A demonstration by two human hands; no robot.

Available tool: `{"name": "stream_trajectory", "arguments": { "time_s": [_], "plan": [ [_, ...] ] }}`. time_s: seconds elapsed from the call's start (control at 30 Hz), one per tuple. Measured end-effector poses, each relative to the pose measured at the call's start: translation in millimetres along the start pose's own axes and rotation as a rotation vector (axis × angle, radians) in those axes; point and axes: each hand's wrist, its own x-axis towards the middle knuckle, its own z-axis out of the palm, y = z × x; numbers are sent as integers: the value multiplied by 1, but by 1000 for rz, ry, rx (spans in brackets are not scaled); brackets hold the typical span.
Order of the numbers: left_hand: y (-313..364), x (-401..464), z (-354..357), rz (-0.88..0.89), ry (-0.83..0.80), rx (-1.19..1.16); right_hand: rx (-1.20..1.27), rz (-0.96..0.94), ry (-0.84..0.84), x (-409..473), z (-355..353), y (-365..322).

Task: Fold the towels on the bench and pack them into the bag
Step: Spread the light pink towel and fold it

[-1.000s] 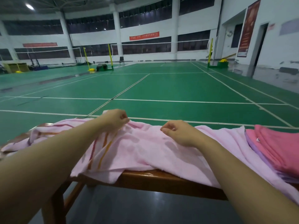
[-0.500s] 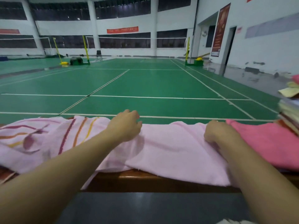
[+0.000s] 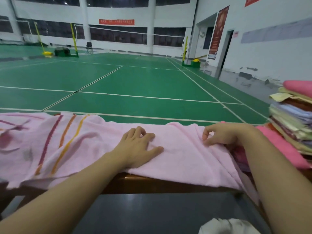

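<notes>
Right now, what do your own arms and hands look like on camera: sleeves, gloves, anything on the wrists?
Both forearms are bare right to the frame's edge: no sleeves show. The left hand and right hand wear no gloves, and I see no rings, watch or wristband. No markings are visible on either.

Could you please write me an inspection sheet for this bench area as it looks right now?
Surface: wooden bench, mostly covered by cloth.
Job's things: pale pink striped towel spread unfolded along the bench; deeper pink towel at its right end; no bag seen.
Clutter: stack of folded towels far right.
Hands: left hand flat on the pink towel; right hand pinching it.
Cables: nothing seen.
Surroundings: green court floor, yellow net posts.
</notes>
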Motion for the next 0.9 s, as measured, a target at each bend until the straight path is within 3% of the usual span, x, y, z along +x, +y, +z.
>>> {"name": "stream_trajectory", "arguments": {
  "time_s": [0.13,0.23,0.37,0.47,0.53,0.63,0.7,0.83,0.9],
  "plan": [
    [-2,-8,0,26,-65,57,371,-17,48,-1,-4,27],
    [1,-16,-2,27,-183,77,702,-49,-31,-6,-5,34],
    [6,-18,-6,19,-182,42,890,-137,-33,2,-1,33],
    [15,-5,-10,41,-54,-7,957,-178,21,5,1,26],
    [26,6,-11,46,-97,-12,919,-173,74,3,-2,23],
    [41,13,-1,38,-255,53,528,-144,150,-4,-15,30],
    [47,16,5,36,-256,68,370,-131,188,-10,-20,33],
    [65,19,12,61,-228,68,837,-241,101,-14,-17,45],
    [79,23,16,67,-225,66,939,-281,113,-12,-18,52]
  ]
}}
